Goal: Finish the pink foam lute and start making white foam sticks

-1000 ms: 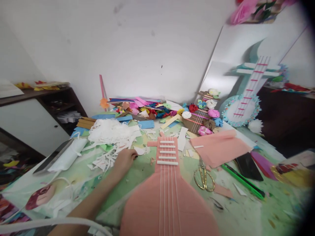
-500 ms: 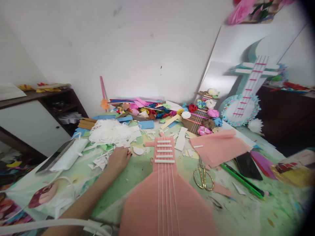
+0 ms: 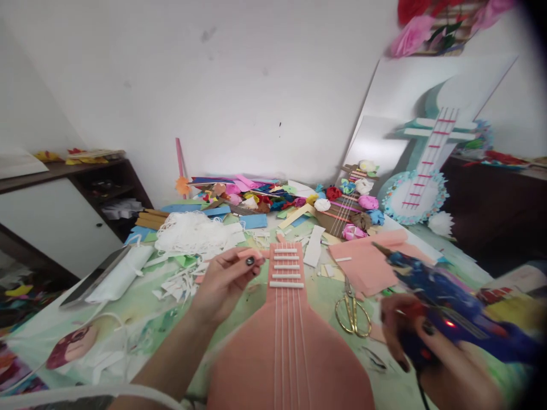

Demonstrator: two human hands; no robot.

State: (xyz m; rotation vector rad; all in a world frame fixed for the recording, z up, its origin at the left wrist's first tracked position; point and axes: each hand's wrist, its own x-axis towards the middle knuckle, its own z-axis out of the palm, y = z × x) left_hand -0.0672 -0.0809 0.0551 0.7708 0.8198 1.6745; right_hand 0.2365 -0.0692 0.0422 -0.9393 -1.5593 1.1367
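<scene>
My left hand (image 3: pixel 226 279) is pinched on a small peach-coloured piece (image 3: pixel 247 254), just left of the paper guitar's neck; its full shape is partly hidden by the fingers. The peach paper guitar (image 3: pixel 290 347) lies with its neck pointing away from me, white strings running along it and several white strips across the top. On the right, my right hand (image 3: pixel 427 336) grips a blue hot glue gun (image 3: pixel 453 302). A red light glows on its side, and its nozzle points to the upper left, over a sheet of peach paper (image 3: pixel 359 265).
Gold-handled scissors (image 3: pixel 352 316) lie right of the guitar's neck. A heap of white string (image 3: pixel 192 232) and paper scraps sit at the left. Behind are coloured papers, a small brown paper guitar (image 3: pixel 337 210) with flowers, and a large blue-and-white one (image 3: pixel 421 188).
My right hand has come into view from the right, holding the glue gun. My left hand has risen off the table, moved right, and now pinches the peach piece.
</scene>
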